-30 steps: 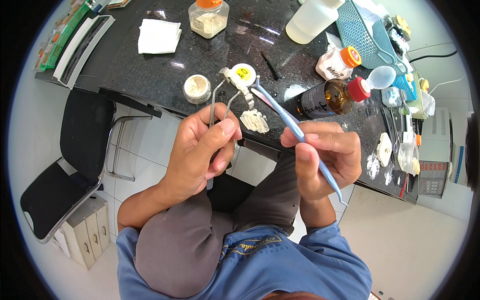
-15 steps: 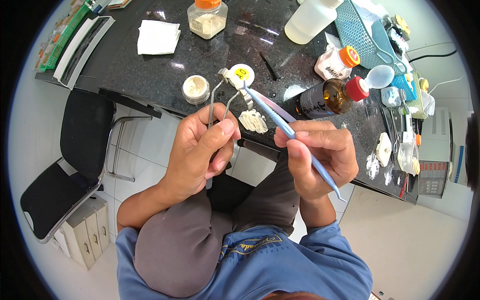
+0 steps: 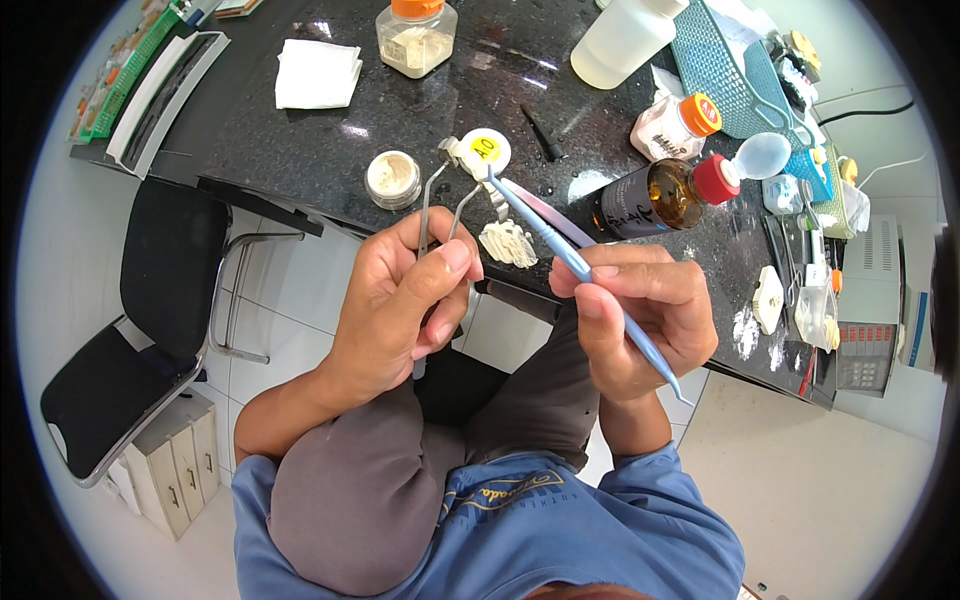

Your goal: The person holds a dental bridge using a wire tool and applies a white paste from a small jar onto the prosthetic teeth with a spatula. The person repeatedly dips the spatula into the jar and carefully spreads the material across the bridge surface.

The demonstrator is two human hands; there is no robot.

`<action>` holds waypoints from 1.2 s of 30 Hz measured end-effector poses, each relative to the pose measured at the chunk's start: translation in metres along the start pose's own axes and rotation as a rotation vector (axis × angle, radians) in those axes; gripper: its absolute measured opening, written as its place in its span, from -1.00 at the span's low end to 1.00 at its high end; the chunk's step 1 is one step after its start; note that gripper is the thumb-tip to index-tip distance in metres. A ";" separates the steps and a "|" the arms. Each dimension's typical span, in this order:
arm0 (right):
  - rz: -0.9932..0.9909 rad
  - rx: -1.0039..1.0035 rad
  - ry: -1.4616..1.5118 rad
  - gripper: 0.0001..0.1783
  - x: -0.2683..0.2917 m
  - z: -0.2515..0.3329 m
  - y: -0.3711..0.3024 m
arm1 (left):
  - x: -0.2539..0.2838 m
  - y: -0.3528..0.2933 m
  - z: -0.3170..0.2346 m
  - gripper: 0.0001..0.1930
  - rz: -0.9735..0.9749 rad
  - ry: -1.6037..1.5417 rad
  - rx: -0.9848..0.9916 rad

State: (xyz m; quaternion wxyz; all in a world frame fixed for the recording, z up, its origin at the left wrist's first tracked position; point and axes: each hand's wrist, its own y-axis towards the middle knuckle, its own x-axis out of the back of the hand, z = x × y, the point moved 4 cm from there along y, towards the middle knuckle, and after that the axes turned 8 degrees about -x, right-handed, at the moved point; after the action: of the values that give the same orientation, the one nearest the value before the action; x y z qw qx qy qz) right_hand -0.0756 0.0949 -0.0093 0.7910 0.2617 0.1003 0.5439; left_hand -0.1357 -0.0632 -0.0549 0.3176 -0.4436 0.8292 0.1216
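Note:
Bent-tip metal tweezers (image 3: 428, 205) are pinched in my left hand (image 3: 405, 300). Between their spread tips sits a small, curved, silvery-beige piece (image 3: 470, 168), perhaps a dental framework; its exact kind is unclear. My right hand (image 3: 640, 325) grips a slim blue double-ended carving tool (image 3: 560, 245) like a pen. Its upper tip points at the piece; whether they touch I cannot tell. Behind the piece is a round white disc with a yellow label (image 3: 487, 147). A pinkish stick (image 3: 540, 208) shows behind the blue tool. Below lies a ridged cream-coloured mass (image 3: 508, 244).
A small open jar of cream powder (image 3: 392, 180) stands left of the tweezers. An amber bottle (image 3: 650, 195) leans near my right hand, with an orange-capped jar (image 3: 677, 125) behind. Folded white tissue (image 3: 318, 75) lies at the far left; a black chair (image 3: 165, 270) stands left.
Almost nothing differs. My right hand with the blue tool has shifted very slightly; my left hand holds the tweezers in the same place.

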 end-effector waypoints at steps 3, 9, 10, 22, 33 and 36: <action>-0.043 -0.024 -0.007 -0.77 0.000 -0.001 0.000 | 0.001 0.000 0.000 -0.82 0.007 -0.003 0.003; -0.036 -0.011 0.017 -0.78 0.001 -0.002 0.000 | 0.001 0.000 -0.001 -0.80 0.010 -0.005 0.009; -0.066 -0.045 0.068 -0.78 0.001 -0.002 0.001 | 0.001 0.000 0.000 -0.79 0.035 -0.008 0.016; -0.070 -0.025 0.045 -0.78 0.001 -0.002 0.000 | 0.000 0.000 -0.001 -0.80 0.035 -0.007 0.009; -0.012 0.005 0.031 -0.78 0.002 -0.002 -0.002 | -0.002 0.000 -0.001 -0.80 0.000 -0.004 0.001; -0.048 -0.052 0.011 -0.78 0.002 -0.001 0.001 | 0.000 0.000 0.000 -0.81 0.005 -0.002 0.004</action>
State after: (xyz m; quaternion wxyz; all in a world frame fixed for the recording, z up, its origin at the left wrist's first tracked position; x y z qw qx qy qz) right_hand -0.0758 0.0967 -0.0092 0.8097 0.2354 0.0969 0.5287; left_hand -0.1355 -0.0631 -0.0544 0.3191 -0.4406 0.8303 0.1213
